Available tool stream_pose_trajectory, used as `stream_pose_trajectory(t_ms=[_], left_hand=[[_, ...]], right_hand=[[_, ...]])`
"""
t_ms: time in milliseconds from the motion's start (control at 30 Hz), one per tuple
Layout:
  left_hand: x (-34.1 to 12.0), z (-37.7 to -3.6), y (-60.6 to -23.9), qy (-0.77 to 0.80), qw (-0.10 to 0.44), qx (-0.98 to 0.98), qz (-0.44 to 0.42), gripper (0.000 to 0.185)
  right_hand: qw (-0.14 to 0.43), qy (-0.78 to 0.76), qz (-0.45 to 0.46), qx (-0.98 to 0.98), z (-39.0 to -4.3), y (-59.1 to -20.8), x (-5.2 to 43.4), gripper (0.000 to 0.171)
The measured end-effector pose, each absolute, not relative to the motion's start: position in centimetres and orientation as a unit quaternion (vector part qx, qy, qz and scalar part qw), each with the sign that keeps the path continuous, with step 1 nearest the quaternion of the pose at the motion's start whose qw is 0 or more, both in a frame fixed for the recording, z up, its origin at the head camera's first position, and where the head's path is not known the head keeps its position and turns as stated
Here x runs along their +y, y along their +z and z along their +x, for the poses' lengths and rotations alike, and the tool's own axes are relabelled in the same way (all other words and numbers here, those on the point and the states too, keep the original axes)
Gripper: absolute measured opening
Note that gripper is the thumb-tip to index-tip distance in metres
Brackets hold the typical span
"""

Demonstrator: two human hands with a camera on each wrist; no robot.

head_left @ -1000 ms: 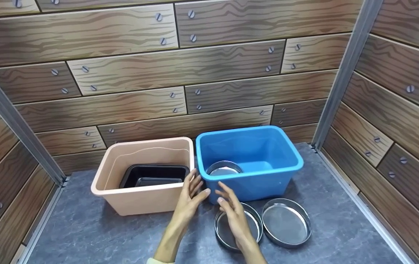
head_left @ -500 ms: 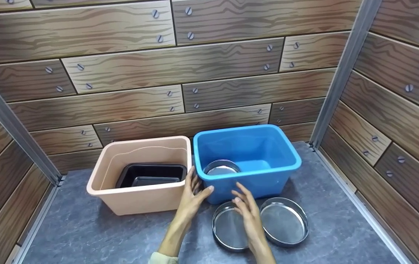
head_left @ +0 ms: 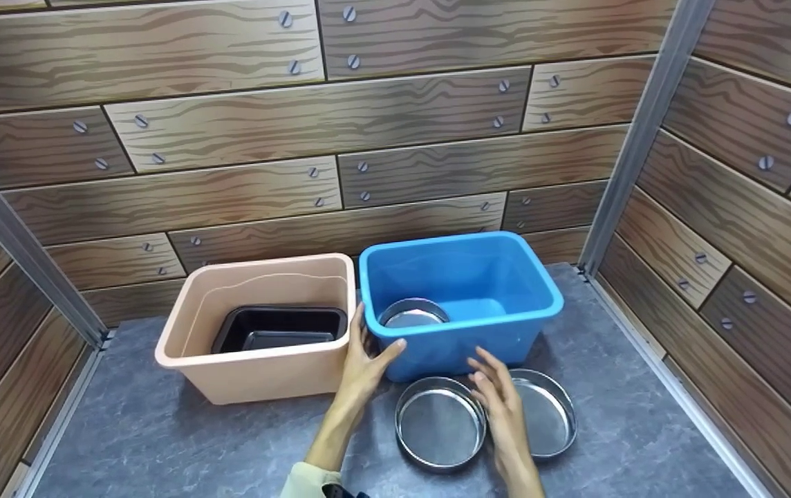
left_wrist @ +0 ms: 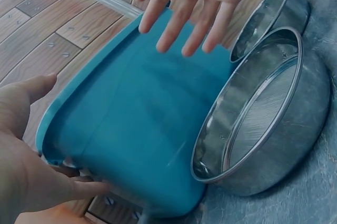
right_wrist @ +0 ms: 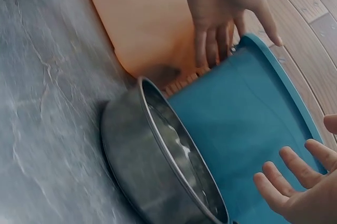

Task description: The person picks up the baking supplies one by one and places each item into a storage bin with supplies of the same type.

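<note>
A blue plastic bin [head_left: 464,349] stands at centre right in the head view. My left hand [head_left: 361,373] is at its left front corner, fingers reaching between the two bins and thumb spread towards its front wall. In the left wrist view the thumb and fingers of this hand [left_wrist: 26,161] are extended beside the blue rim. My right hand [head_left: 505,411] hovers before the bin's front wall, fingers loosely bent with nothing in them, partly covering the right round metal sieve [head_left: 553,418]. Another sieve [head_left: 440,429] lies left of it; a third sieve [head_left: 415,315] sits inside the blue bin.
Left of the blue bin stands a peach bin [head_left: 271,373] holding a black rectangular pan [head_left: 288,325]. Both bins rest on a grey marbled surface [head_left: 126,429]. Wood-patterned walls [head_left: 243,138] with metal corner posts [head_left: 627,152] enclose the back and sides.
My right hand has moved rightward from above the left sieve to over the right one, uncovering the left sieve. The left hand has reached slightly deeper between the bins. The view has shifted slightly.
</note>
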State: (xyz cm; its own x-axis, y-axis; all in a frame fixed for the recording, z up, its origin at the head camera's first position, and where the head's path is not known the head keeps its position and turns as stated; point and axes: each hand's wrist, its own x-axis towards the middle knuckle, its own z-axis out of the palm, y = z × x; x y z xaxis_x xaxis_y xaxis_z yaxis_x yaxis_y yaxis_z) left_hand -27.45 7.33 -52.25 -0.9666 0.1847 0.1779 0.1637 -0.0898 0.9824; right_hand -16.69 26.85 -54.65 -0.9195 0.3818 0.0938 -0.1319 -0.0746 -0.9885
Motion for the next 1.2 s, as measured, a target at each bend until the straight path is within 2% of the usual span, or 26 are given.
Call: stream_pose_trajectory(t_ms=[233, 767, 1100, 1200], left_hand=[[7.6, -27.7, -52.3, 0.692, -0.026, 0.714, 0.102, 0.096], [9.9, -29.0, -53.0, 0.65, -0.089, 0.749, 0.093, 0.096], [10.1, -29.7, -54.0, 0.647, -0.096, 0.751, 0.091, 0.089], [10.0, -29.8, -54.5, 0.652, -0.108, 0.745, 0.092, 0.086]], right_hand=[[0.185, 0.71, -0.114, -0.67, -16.1, -54.9, 27.7, 0.04], [0.299, 0.686, -0.167, -0.642, -13.7, -57.0, 31.8, 0.038], [0.357, 0.637, -0.232, -0.643, -12.0, -57.3, 35.2, 0.04], [0.356, 0.613, -0.244, -0.662, -11.5, -57.8, 36.0, 0.041]])
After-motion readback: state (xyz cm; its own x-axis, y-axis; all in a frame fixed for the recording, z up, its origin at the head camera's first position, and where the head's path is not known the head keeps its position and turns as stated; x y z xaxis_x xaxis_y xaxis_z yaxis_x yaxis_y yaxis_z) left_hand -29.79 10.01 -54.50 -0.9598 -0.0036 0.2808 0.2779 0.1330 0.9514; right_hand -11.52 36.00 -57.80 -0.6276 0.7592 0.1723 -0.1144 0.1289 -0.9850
